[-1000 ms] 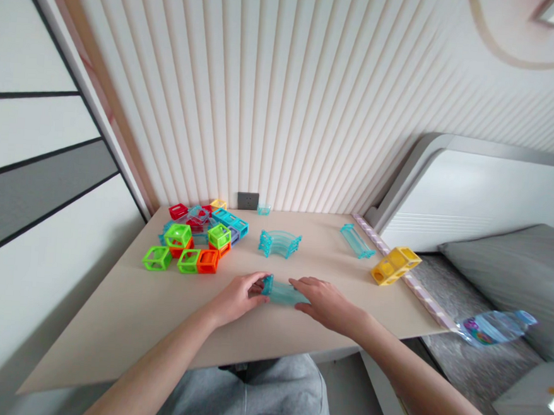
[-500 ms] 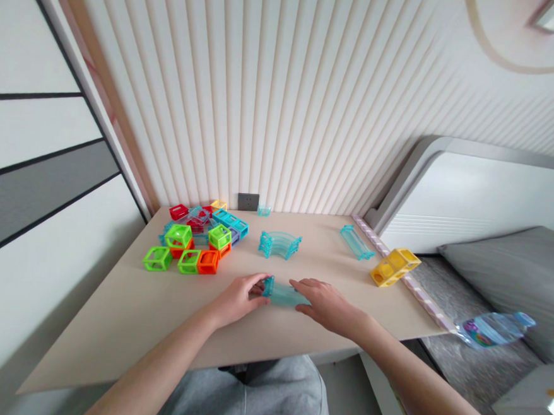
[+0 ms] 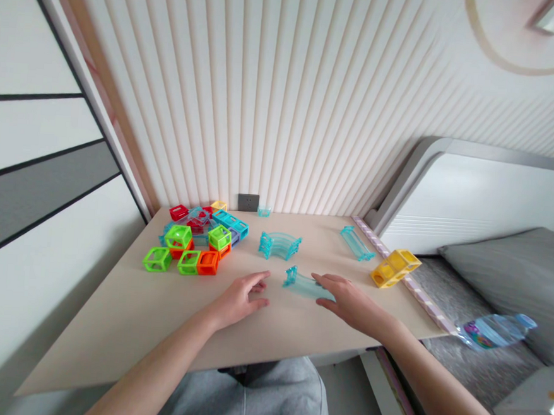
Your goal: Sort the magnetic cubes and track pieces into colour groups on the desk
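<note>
right hand (image 3: 353, 301) holds one end of the clear blue track piece (image 3: 304, 285), low over the table (image 3: 121, 323) | left hand (image 3: 239, 298) loose and open, holding nothing, just beside it | step: carrying the piece | next move needs a steady hold near the curved blue tracks (image 3: 279, 244)

Clear teal track piece (image 3: 306, 285): short, slightly curved, lying flat on desk, near front edge, right of centre.
</note>
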`<state>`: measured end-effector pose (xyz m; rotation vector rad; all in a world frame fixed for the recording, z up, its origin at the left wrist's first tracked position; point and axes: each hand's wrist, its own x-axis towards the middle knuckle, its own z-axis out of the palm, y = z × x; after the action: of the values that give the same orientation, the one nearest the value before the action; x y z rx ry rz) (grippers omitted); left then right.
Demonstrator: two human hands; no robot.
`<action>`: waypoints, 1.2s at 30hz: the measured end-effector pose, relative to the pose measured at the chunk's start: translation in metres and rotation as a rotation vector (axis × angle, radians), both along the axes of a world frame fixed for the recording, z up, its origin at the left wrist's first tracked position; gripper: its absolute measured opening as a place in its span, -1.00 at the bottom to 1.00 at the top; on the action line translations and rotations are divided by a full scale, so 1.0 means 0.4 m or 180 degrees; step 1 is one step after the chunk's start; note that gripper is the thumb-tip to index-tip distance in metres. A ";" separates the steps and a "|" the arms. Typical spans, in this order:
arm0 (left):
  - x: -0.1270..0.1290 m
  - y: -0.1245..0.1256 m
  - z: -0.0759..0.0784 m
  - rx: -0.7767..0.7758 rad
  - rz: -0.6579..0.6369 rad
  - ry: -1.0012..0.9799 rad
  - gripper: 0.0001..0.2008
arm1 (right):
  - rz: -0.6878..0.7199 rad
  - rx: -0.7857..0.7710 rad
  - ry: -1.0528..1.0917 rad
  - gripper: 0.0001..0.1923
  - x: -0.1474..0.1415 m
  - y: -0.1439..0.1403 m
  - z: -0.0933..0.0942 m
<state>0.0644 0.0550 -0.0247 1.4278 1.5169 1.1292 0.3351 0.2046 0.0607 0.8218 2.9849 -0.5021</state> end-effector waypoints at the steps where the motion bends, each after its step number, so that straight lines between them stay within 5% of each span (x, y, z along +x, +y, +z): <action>1: -0.001 0.000 -0.004 0.0014 -0.0009 0.0000 -0.34 | -0.0091 0.0055 0.0035 -0.44 0.015 0.015 0.007; 11: 0.001 0.001 -0.008 -0.0043 -0.0026 0.0054 -0.38 | -0.0892 0.0501 0.0166 -0.43 0.073 0.161 -0.011; 27: 0.003 0.001 0.000 -0.0040 -0.0065 0.0163 -0.43 | -0.2162 0.0460 -0.0561 -0.64 -0.051 0.302 -0.072; 36: 0.001 0.000 -0.001 -0.0034 -0.0110 0.0225 -0.43 | -0.2349 0.0370 -0.0519 -0.67 -0.085 0.333 -0.093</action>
<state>0.0649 0.0551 -0.0252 1.4951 1.5390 1.0583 0.3011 0.3378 0.0236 1.8740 2.4964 -0.2338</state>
